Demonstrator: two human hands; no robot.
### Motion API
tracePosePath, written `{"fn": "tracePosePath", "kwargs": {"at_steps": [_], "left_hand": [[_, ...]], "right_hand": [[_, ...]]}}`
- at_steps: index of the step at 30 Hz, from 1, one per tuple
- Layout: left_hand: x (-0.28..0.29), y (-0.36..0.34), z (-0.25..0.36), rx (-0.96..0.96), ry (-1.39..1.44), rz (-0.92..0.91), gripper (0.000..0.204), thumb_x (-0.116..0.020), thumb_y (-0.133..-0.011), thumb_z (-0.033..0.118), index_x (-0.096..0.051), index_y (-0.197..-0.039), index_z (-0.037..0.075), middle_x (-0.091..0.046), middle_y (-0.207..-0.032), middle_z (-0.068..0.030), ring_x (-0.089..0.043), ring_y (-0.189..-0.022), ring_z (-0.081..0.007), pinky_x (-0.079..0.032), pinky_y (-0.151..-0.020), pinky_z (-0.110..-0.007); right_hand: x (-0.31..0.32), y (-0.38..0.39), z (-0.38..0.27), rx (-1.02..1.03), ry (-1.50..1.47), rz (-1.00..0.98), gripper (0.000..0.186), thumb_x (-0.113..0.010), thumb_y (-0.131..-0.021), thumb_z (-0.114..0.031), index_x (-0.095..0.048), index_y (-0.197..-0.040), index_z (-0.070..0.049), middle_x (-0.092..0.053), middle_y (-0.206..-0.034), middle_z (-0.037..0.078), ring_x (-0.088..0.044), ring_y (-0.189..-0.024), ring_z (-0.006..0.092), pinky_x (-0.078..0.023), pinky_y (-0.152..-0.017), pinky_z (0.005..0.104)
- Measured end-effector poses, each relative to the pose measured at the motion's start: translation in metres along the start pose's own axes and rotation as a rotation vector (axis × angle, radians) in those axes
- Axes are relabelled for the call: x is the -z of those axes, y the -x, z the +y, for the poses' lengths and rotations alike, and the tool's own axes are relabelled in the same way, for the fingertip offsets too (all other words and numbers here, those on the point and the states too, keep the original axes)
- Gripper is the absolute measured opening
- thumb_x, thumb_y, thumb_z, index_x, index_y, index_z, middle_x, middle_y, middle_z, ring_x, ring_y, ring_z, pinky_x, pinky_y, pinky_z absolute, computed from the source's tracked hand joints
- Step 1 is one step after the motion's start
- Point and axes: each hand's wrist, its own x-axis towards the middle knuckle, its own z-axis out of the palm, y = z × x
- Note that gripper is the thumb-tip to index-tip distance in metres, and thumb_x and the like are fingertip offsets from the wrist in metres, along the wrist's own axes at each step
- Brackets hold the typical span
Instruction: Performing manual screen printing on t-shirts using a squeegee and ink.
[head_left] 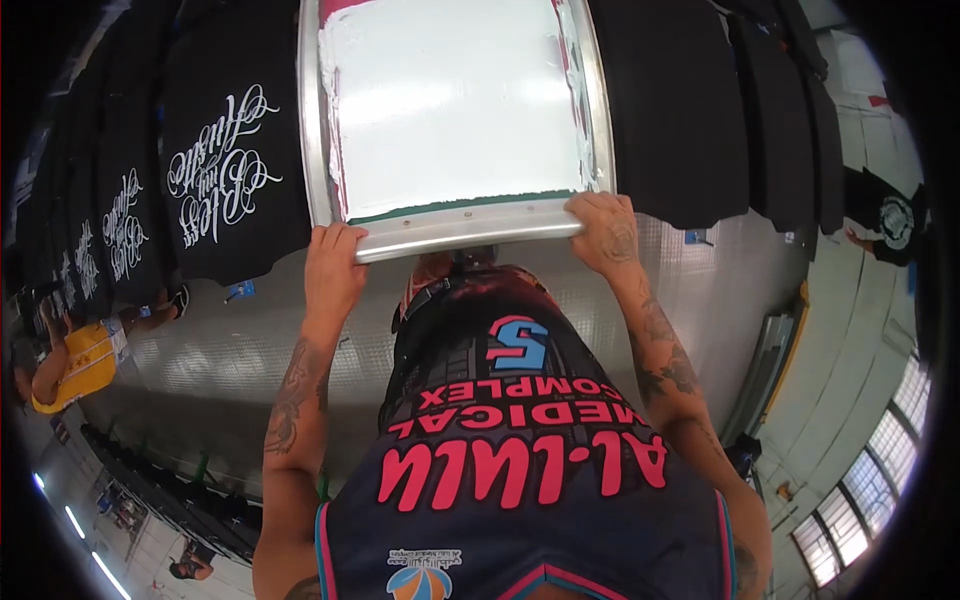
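A metal-framed printing screen (306, 115) fills the top middle, with white ink (450, 110) over its mesh and streaks of green and red at its edges. My left hand (335, 265) is closed on the near left corner of the frame. My right hand (605, 230) grips the near right corner. Both forearms reach up from below, either side of my torso in a dark jersey with pink lettering. The frame's near bar lies level between my hands. What lies beneath the screen is hidden.
Black shirts with white script prints (220, 210) lie to the left; plain black shirts (680, 120) lie to the right. Below is a metal floor (220, 350). People are at the far left in yellow (80, 360), far right in black (890, 215), and bottom left (190, 565).
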Motion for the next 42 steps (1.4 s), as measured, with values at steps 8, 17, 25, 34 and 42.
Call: {"fn": "tracePosePath", "kwargs": {"at_steps": [8, 17, 25, 34, 42], "left_hand": [[-0.021, 0.004, 0.014, 0.178, -0.128, -0.043, 0.034, -0.069, -0.065, -0.005, -0.065, -0.096, 0.008, -0.061, -0.100, -0.0087, -0.059, -0.097, -0.0321, -0.057, -0.075, -0.046], [-0.016, -0.292, -0.101, 0.009, -0.370, 0.024, 0.017, -0.066, -0.079, 0.012, -0.072, -0.094, 0.006, -0.070, -0.096, -0.0125, -0.067, -0.094, -0.0364, -0.060, -0.077, -0.047], [0.016, -0.183, -0.059, 0.001, -0.294, -0.141, 0.021, -0.075, -0.079, 0.018, -0.074, -0.098, 0.008, -0.072, -0.097, -0.0135, -0.068, -0.094, -0.0344, -0.059, -0.080, -0.045], [-0.003, -0.027, 0.000, 0.042, -0.068, -0.100, 0.025, -0.070, -0.066, -0.002, -0.069, -0.091, 0.006, -0.066, -0.090, -0.0093, -0.062, -0.089, -0.0328, -0.055, -0.073, -0.043], [-0.013, -0.061, -0.010, 0.117, -0.176, -0.108, 0.020, -0.068, -0.068, 0.004, -0.066, -0.087, 0.007, -0.065, -0.090, -0.0122, -0.064, -0.090, -0.0360, -0.058, -0.072, -0.048]], "right_hand": [[-0.021, -0.010, 0.002, 0.052, 0.151, 0.110, 0.027, -0.070, -0.054, -0.012, -0.065, -0.081, -0.014, -0.065, -0.083, 0.003, -0.064, -0.082, 0.0264, -0.047, -0.067, 0.0421], [-0.008, -0.292, 0.070, 0.035, 0.307, 0.177, 0.016, -0.065, -0.071, -0.025, -0.071, -0.079, -0.011, -0.073, -0.082, 0.015, -0.072, -0.079, 0.0372, -0.058, -0.073, 0.0477], [0.014, -0.187, 0.046, 0.010, 0.240, 0.003, 0.024, -0.073, -0.067, -0.032, -0.075, -0.085, -0.015, -0.074, -0.081, 0.009, -0.073, -0.079, 0.0312, -0.056, -0.077, 0.0464], [0.000, -0.026, 0.003, -0.002, 0.036, 0.045, 0.012, -0.067, -0.059, -0.009, -0.066, -0.071, -0.011, -0.066, -0.072, 0.009, -0.063, -0.070, 0.0328, -0.051, -0.064, 0.0445], [-0.004, -0.050, 0.016, 0.038, 0.094, 0.040, 0.016, -0.068, -0.058, -0.014, -0.065, -0.073, -0.011, -0.065, -0.074, 0.009, -0.064, -0.070, 0.0328, -0.054, -0.063, 0.0453]]}}
